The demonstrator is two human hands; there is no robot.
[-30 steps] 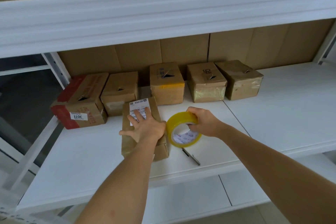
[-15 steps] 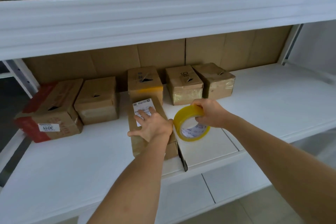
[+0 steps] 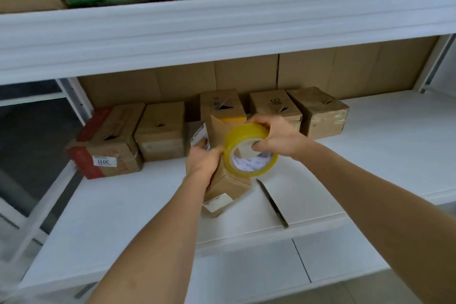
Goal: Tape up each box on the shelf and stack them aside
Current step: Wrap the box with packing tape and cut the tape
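A roll of yellow packing tape (image 3: 250, 150) is gripped by the right hand (image 3: 272, 136), with fingers hooked into its core. A small brown cardboard box (image 3: 223, 180) is clasped by the left hand (image 3: 202, 159) and is tilted up on the white shelf (image 3: 370, 168), the tape roll being held against its upper side. A dark pen-like tool (image 3: 272, 203) is seen lying on the shelf just right of the box. Behind, five more cardboard boxes (image 3: 160, 131) are lined up along the back.
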